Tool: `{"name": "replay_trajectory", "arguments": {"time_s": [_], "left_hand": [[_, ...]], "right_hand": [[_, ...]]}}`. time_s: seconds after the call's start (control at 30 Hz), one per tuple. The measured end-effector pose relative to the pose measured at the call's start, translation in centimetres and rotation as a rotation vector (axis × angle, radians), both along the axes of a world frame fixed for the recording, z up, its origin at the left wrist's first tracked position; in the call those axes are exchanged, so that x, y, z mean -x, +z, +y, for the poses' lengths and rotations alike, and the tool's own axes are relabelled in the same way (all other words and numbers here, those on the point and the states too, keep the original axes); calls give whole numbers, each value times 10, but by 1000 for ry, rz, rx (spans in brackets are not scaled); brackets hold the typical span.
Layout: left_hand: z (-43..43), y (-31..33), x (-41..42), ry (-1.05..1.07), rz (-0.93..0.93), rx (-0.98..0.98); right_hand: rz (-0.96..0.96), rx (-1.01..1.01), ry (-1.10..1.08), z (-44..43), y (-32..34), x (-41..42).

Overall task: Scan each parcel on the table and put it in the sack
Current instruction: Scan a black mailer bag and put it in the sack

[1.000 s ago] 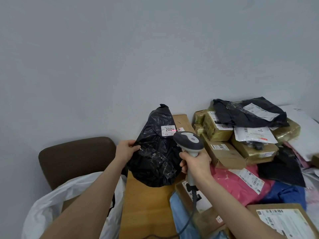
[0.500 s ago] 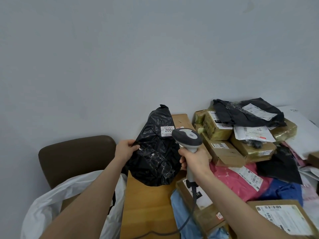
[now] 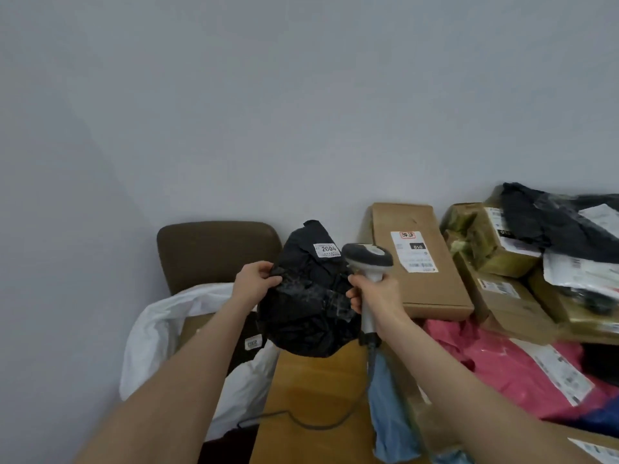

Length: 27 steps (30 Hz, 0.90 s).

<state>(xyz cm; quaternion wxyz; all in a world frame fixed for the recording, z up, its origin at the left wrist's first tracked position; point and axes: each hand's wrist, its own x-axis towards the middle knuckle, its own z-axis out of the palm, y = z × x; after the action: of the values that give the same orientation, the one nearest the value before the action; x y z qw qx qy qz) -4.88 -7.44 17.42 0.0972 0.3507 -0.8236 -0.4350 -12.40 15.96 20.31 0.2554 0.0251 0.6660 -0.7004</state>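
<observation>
The black crumpled plastic mailer parcel hangs in the air just right of the white plastic sack, its lower end close above the wooden tabletop. The left hand has a narrow pinching grip on the film at the parcel's upper left edge, the side nearest the sack. The right hand, farther right of the sack with the parcel between, has its grip wrapped round the handle of the grey-and-white handheld barcode scanner. The scanner's head sits just beside the small white label reading 2004.

The parcel looks soft and light: the film wrinkles and sags under one pinch, and nothing stiff shows through. The glossy plastic is probably slippery, so a pinch on loose film could creep. A gathered fold near the top, or a fuller grasp round the bulge lower down, seems safer for the short swing left into the sack's open mouth. It looks unlikely to be fragile, so dropping it in should do no harm.

Well right of the sack lie more parcels, among them a flat brown cardboard box and a pink plastic mailer.
</observation>
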Motion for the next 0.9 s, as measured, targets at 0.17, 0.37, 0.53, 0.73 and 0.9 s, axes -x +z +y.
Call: {"name": "replay_trajectory", "arguments": {"time_s": [0.17, 0.37, 0.53, 0.73, 0.9], "left_hand": [[-28, -24, -63, 170, -135, -98], [-74, -65, -124, 360, -233, -180], [-146, -105, -156, 380, -371, -224], [-250, -165, -170, 344, -459, -252], [-305, -218, -149, 279, -484, -204]], "right_hand": [[-56, -24, 150, -46, -25, -17], [-116, -99, 275, -112, -59, -47], [-163, -159, 310, -185, -97, -69], [-191, -257, 237, -284, -151, -91], [-227, -269, 182, -333, -192, -95]]}}
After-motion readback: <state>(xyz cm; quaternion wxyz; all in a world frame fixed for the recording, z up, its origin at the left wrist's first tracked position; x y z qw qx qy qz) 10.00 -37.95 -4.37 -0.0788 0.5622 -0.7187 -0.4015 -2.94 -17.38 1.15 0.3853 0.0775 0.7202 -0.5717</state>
